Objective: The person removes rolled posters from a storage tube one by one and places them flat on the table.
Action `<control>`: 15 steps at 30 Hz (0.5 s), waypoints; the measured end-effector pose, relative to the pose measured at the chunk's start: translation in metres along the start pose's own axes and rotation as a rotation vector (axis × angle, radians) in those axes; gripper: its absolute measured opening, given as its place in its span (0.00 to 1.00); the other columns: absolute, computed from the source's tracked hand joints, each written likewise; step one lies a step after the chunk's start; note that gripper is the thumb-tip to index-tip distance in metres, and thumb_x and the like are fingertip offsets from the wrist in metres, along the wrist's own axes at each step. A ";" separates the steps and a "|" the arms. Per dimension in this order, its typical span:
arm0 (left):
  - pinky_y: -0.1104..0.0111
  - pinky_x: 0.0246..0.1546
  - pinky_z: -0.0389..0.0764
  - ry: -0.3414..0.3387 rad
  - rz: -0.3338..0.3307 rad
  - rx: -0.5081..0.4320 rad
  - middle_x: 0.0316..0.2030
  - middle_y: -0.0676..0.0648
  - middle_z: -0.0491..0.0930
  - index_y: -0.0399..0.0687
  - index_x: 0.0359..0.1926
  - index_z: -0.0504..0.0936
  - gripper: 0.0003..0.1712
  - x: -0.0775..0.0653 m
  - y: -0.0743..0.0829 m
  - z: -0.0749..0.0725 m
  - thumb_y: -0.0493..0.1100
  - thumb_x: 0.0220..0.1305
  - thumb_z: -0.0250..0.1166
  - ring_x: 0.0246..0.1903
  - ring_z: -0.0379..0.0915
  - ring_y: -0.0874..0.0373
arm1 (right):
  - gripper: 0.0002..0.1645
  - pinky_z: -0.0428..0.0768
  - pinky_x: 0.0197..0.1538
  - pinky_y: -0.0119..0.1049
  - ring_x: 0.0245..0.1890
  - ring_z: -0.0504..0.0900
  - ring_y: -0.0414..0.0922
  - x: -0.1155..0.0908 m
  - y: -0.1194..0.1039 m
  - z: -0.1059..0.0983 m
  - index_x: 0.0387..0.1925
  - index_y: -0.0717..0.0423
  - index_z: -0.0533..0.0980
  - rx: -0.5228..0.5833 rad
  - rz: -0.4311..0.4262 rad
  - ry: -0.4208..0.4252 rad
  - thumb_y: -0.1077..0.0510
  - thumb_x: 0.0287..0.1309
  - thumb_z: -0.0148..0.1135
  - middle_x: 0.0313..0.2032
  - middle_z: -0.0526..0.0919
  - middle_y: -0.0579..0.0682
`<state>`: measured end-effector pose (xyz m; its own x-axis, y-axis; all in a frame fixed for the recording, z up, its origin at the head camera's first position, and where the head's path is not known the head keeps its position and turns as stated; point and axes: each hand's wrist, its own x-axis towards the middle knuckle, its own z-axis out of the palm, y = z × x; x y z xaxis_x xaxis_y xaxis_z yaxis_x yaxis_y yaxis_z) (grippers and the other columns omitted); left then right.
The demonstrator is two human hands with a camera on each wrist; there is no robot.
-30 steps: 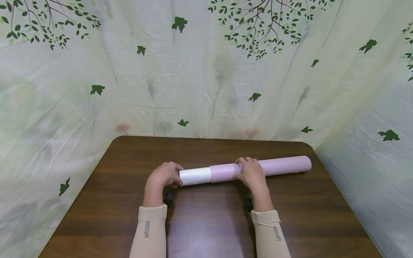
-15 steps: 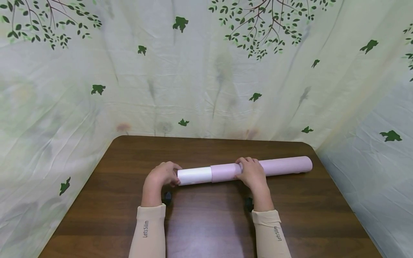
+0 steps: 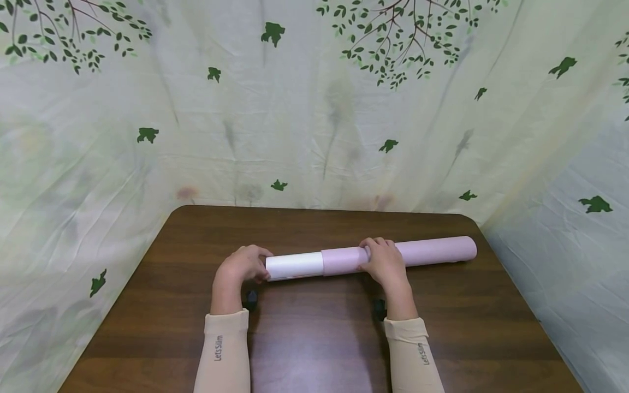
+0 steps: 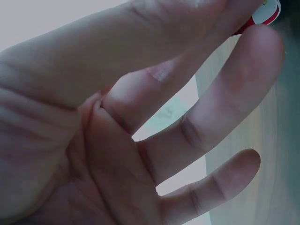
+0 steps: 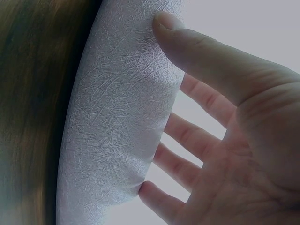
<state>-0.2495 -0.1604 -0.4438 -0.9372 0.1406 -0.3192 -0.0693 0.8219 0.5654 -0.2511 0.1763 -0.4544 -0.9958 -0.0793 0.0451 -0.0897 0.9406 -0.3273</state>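
Note:
A long lilac roll [image 3: 434, 250] with a finely creased surface lies across the table, slightly raised toward the far right. Out of its left end sticks a smooth white tube [image 3: 296, 266]. My left hand [image 3: 243, 264] pinches the tube's outer end between thumb and fingertips. In the left wrist view, a bit of red-and-white edge [image 4: 270, 14] shows past the fingertips, while the lower fingers spread apart. My right hand [image 3: 385, 264] grips the roll near its middle, thumb on the near side and fingers over the far side. The right wrist view shows the thumb pressed to the textured lilac surface [image 5: 112, 122].
The brown wooden table [image 3: 319, 338] has rounded far corners. Behind it and on both sides hangs a pale curtain [image 3: 304, 120] printed with leaves and branches. A small dark wrist camera [image 3: 251, 300] sits under the left wrist, and another dark one [image 3: 379, 309] by the right.
My left hand has moved slightly left, drawing the white tube with it, so more white shows beyond the lilac roll. The right hand keeps its grip nearly in place.

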 end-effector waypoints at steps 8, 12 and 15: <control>0.64 0.34 0.79 -0.002 0.002 -0.022 0.43 0.40 0.82 0.46 0.58 0.81 0.31 -0.001 -0.004 -0.001 0.34 0.50 0.76 0.27 0.81 0.56 | 0.30 0.68 0.65 0.57 0.63 0.70 0.61 0.000 0.000 0.000 0.53 0.47 0.78 0.004 -0.003 -0.007 0.48 0.48 0.78 0.60 0.77 0.58; 0.64 0.34 0.78 -0.004 -0.001 -0.019 0.43 0.41 0.82 0.46 0.58 0.81 0.31 -0.001 -0.006 -0.001 0.34 0.50 0.76 0.28 0.81 0.56 | 0.30 0.68 0.64 0.58 0.63 0.70 0.61 -0.001 0.001 0.000 0.53 0.47 0.78 0.002 -0.003 -0.009 0.48 0.48 0.78 0.60 0.77 0.58; 0.64 0.34 0.77 -0.002 0.001 -0.011 0.42 0.41 0.82 0.46 0.58 0.82 0.30 -0.002 -0.007 -0.002 0.34 0.51 0.75 0.28 0.81 0.56 | 0.31 0.69 0.64 0.58 0.63 0.70 0.62 -0.001 0.001 0.000 0.53 0.47 0.78 -0.003 -0.006 -0.009 0.48 0.47 0.78 0.60 0.77 0.58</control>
<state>-0.2477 -0.1673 -0.4450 -0.9366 0.1424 -0.3201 -0.0724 0.8154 0.5743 -0.2506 0.1776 -0.4544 -0.9954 -0.0879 0.0390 -0.0958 0.9411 -0.3242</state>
